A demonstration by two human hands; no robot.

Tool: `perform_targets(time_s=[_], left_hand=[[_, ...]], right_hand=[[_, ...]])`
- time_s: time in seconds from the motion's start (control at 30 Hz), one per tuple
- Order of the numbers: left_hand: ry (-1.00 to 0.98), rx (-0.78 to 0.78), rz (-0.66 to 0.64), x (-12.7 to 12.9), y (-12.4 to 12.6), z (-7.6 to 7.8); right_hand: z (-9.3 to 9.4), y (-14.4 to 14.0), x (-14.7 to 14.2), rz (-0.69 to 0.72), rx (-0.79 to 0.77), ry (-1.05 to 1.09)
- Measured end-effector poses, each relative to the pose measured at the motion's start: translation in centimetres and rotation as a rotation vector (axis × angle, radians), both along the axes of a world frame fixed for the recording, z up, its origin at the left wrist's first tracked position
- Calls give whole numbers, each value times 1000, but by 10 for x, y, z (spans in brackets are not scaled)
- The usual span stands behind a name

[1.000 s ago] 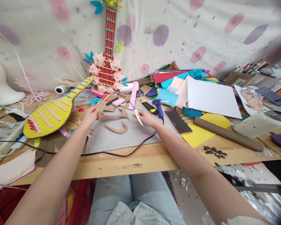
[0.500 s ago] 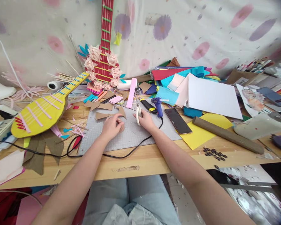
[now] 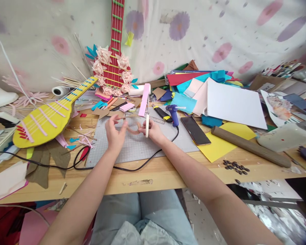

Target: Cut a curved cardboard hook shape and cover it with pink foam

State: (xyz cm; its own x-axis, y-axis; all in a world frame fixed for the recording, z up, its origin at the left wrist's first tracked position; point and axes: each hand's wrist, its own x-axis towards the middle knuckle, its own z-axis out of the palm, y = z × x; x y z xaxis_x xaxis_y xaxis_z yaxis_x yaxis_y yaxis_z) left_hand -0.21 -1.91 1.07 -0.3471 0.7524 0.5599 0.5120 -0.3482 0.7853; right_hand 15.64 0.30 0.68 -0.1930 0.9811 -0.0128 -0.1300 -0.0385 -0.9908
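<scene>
My right hand [image 3: 154,132] is closed around the white handles of a pair of scissors [image 3: 147,125], whose blades point away from me. Between my hands is a curved brown cardboard piece [image 3: 134,126], smeared by motion. The thumb and fingers of my left hand [image 3: 115,132] grip its left end, while its other end reaches close to the right fingertips. Both hands are over a grey cutting mat [image 3: 132,149]. Just beyond the scissors lies a pink strip [image 3: 144,99].
A blue glue gun [image 3: 172,114], a yellow-black cutter [image 3: 163,114] and a phone [image 3: 195,130] lie to the right. A black cable [image 3: 140,167] crosses the mat's front. At left rests a yellow paper lute [image 3: 43,124]; a red paper guitar [image 3: 112,71] stands behind.
My left hand has lifted the brown cardboard piece off the mat and turned it towards the right hand. The scissors have turned so their handles show edge-on.
</scene>
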Motion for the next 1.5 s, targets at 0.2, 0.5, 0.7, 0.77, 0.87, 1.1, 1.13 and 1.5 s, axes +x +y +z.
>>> perform_targets(time_s=[0.2, 0.5, 0.7, 0.77, 0.87, 1.1, 1.13, 1.5], left_hand=[[-360, -446, -225, 0, 0, -3], [-600, -456, -440, 8, -2, -1], [-563, -476, -423, 4, 0, -5], [-580, -469, -442, 4, 0, -5], [-595, -433, -428, 5, 0, -5], [-525, -429, -418, -1, 4, -6], [-527, -439, -433, -1, 3, -5], [-572, -412, -404, -4, 5, -5]], right_hand=[[2, 3, 9, -114, 9, 152], [-3, 0, 5, -3, -69, 1], [-13, 6, 1, -73, 44, -190], [-14, 7, 1, -107, 58, -232], [-14, 7, 0, -96, 62, -281], [-12, 3, 1, 25, 85, -237], [-11, 3, 1, 16, 93, -235], [3, -5, 2, 131, -8, -169]])
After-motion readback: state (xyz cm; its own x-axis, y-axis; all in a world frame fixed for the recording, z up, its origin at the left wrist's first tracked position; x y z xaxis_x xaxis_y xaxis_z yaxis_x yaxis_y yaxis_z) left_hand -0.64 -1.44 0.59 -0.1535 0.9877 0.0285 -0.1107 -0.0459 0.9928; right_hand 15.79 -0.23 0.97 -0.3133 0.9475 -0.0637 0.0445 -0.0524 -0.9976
